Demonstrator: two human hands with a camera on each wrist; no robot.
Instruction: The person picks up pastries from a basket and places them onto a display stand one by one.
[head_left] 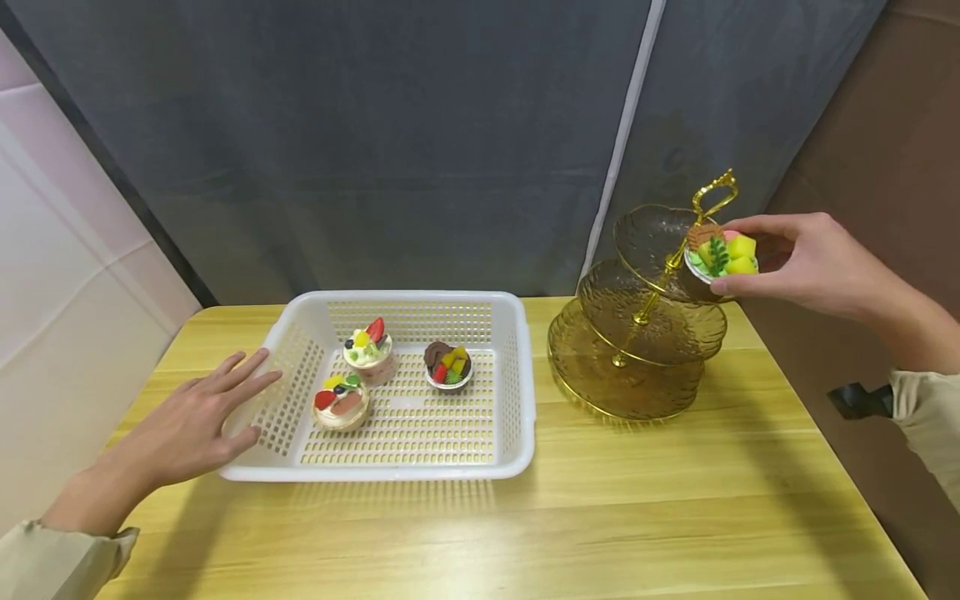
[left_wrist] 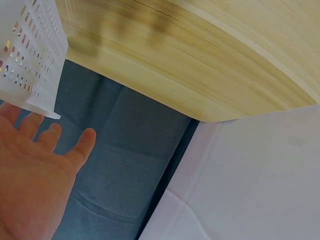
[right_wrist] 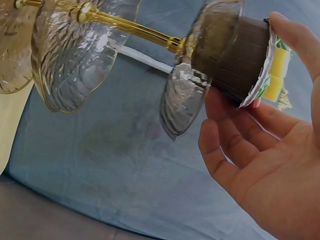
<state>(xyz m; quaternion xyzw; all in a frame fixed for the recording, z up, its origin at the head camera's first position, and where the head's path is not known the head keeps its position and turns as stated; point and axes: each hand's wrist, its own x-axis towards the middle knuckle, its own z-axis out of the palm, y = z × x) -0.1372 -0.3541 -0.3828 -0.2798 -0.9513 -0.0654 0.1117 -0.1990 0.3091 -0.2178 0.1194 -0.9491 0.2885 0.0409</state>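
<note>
My right hand point(head_left: 832, 258) holds a cupcake point(head_left: 723, 254) between thumb and fingers, at the top tier of a three-tier cake stand point(head_left: 626, 400). Yellow fruit cubes, a green sprig and a brown biscuit top the cupcake. Its dark brown cup point(right_wrist: 242, 60) overlaps the clear top plate point(right_wrist: 182, 100) in the right wrist view. On the left, my left hand point(head_left: 198, 421) has its fingers spread at the left rim of a white plastic basket point(head_left: 375, 475). No object sits in its palm in the left wrist view.
Inside the basket lie a strawberry-topped cream cup point(head_left: 369, 350), a fruit tart point(head_left: 341, 404) and a chocolate fruit cupcake point(head_left: 448, 367). The stand's gold loop handle point(head_left: 716, 196) rises beside the held cupcake. A grey curtain point(head_left: 412, 150) hangs behind the wooden table point(head_left: 600, 517).
</note>
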